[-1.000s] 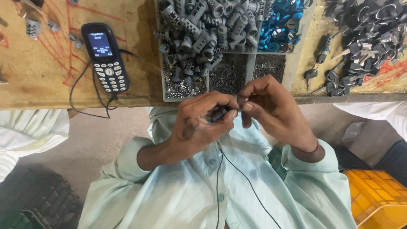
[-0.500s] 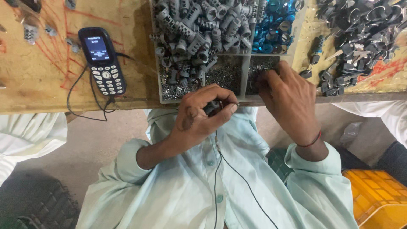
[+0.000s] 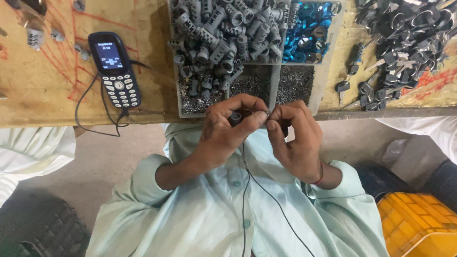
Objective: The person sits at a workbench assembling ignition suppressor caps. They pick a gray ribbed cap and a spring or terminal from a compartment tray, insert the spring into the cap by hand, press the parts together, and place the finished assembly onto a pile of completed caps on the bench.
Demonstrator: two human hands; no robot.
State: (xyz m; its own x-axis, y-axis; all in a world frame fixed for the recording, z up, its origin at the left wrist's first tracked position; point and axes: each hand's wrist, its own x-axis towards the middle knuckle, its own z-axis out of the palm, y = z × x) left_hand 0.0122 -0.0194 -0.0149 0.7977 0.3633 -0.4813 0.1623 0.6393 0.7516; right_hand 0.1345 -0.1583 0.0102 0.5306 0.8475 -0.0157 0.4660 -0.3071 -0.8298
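Two hands at bench edge, small-part assembly.
Left hand (image 3: 223, 135) pinches small grey ribbed plastic cylinder (image 3: 234, 117); right hand (image 3: 295, 143) fingers (image 3: 272, 114) closed on something tiny against it. Judged: insertion step; needs fine alignment.

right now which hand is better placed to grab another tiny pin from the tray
Right. The right hand sits just below the small-pin compartment with only fingertips pinching, while the left hand grips the grey cylinder part.
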